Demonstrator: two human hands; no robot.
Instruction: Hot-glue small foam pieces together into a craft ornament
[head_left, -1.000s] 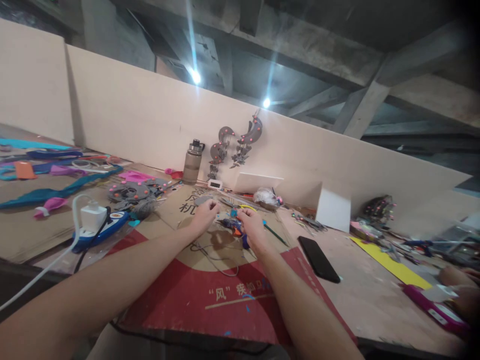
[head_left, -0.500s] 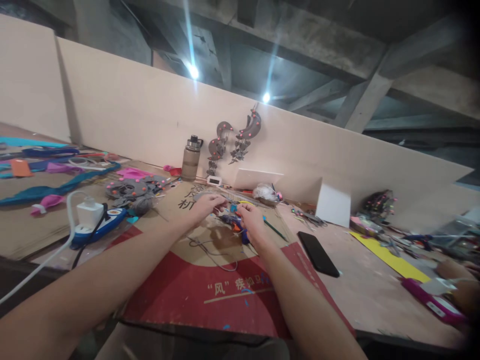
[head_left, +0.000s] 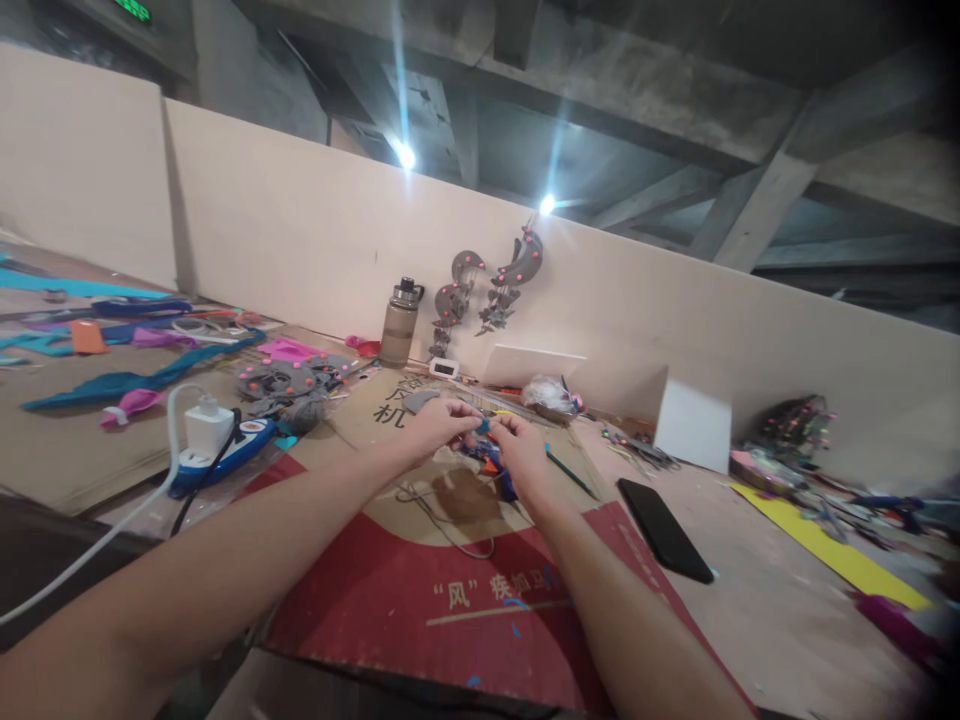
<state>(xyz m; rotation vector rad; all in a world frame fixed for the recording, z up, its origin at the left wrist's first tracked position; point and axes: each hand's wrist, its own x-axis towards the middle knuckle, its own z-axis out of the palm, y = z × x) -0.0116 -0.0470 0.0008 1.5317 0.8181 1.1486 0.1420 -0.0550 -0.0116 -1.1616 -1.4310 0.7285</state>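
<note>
My left hand (head_left: 442,428) and my right hand (head_left: 523,455) meet above the cardboard, fingertips pinched together. Between them is a small blue piece (head_left: 483,427), perhaps felt, with both hands closed on it. Just beneath lies a blue hot glue gun (head_left: 508,487) with an orange trigger, partly hidden by my right hand. A thin grey cord (head_left: 442,530) loops over the red and brown cardboard sheet (head_left: 360,600) in front. Beside my right hand a dark green pencil (head_left: 574,473) rests at a slant.
A black phone (head_left: 664,530) lies right of the cardboard. At left stand a blue power strip (head_left: 259,440) with a white charger (head_left: 208,425) and grey felt pieces (head_left: 277,380). A bottle (head_left: 400,325) stands by the partition, where grey crescent ornaments (head_left: 523,258) hang. Yellow sheet (head_left: 840,550) at right.
My left hand has come up to my right hand, and its fingers now pinch the blue piece too. The whole view has shifted, and a person's hand at the far right has left it.
</note>
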